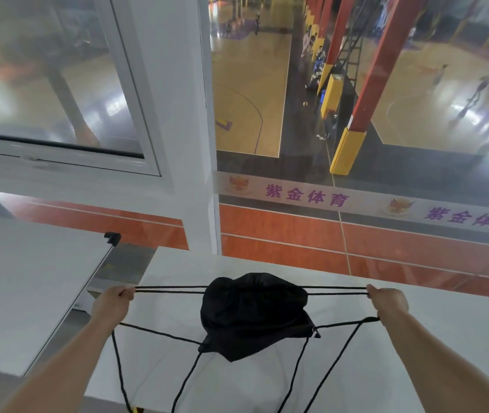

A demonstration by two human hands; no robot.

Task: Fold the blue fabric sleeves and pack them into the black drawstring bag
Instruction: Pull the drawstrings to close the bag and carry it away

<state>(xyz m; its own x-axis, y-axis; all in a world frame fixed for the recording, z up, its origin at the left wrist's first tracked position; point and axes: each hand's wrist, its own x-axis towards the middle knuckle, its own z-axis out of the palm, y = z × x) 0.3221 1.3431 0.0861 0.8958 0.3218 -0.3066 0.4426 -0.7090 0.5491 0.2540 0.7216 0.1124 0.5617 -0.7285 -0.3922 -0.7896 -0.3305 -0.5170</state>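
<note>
The black drawstring bag (252, 314) hangs bunched and bulging above the white table (416, 338), its mouth pulled tight. My left hand (113, 304) is closed on the cords at the left. My right hand (389, 302) is closed on the cords at the right. The black cords (171, 289) run taut and level from both fists to the bag's top. Slack loops of cord (338, 353) droop below toward me. No blue fabric sleeves are visible; the bag's inside is hidden.
A second white tabletop (29, 287) with a black corner cap lies at the left, separated by a gap. Beyond the table's far edge are a white window frame (177, 129) and glass overlooking a basketball hall far below.
</note>
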